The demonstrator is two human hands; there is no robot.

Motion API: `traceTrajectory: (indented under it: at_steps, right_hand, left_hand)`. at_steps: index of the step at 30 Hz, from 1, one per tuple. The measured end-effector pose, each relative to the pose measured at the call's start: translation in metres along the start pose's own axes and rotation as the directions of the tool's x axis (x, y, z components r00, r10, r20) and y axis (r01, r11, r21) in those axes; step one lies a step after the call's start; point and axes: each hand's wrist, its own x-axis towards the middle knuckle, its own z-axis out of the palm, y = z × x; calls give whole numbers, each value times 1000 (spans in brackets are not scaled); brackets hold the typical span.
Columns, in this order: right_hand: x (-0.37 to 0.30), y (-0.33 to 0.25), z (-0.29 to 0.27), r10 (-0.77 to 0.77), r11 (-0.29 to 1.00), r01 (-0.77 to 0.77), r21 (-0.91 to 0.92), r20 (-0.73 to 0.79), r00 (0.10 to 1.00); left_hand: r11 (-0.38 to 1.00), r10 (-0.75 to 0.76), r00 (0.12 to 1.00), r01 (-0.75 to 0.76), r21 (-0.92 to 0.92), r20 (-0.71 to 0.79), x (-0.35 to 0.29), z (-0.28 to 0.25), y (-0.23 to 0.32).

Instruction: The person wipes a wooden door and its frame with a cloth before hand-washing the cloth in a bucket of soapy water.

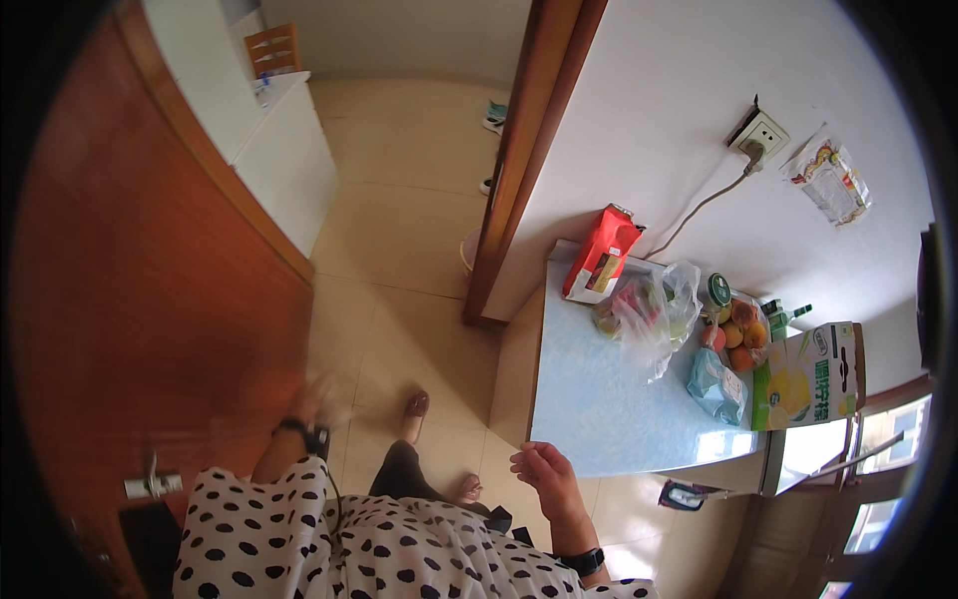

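My right hand [546,477] hangs just off the front corner of a blue-topped table [589,399]. Its fingers are curled in together, and I see nothing in them. Blurred by motion, my left hand [319,401] is beside the reddish-brown wooden door [200,260]; how its fingers lie cannot be made out. On the table stand a red and white packet [604,255], a clear plastic bag [659,319] with produce, a bag of round orange-red fruit [740,334], a light blue package [717,387] and a green and white carton [806,374].
A doorway with a brown frame [534,150] opens ahead onto tiled floor [399,220]. Beyond it are a white cabinet [284,160], a wooden chair [272,48] and shoes [494,118]. A plugged-in cord [699,207] runs down the wall behind the table. Windows are at right.
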Motion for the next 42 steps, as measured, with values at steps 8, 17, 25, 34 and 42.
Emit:
traceTrajectory:
  at_steps: [8,17,25,34,42]
  right_hand:
    - [-44,36,-68,102,983,-92,-156,59,993]
    - [6,40,-76,-82,733,239,-637,266,961]
    - [60,8,-102,-550,27,191,-981,145,823]
    - [105,-41,-138,-407,-50,-350,-935,-301,862]
    - [113,-43,-158,-352,-96,-58,-994,-21,936]
  left_hand:
    - [613,-396,917,295,733,-37,-273,-16,-283]
    - [891,-447,885,453,18,-133,-288,64,-251]
    - [526,24,987,120,-842,156,-190,89,-99]
    - [284,296,902,230,-931,313,-1,235,-15]
    - [666,716,691,-719,-196,-102,155,372,82]
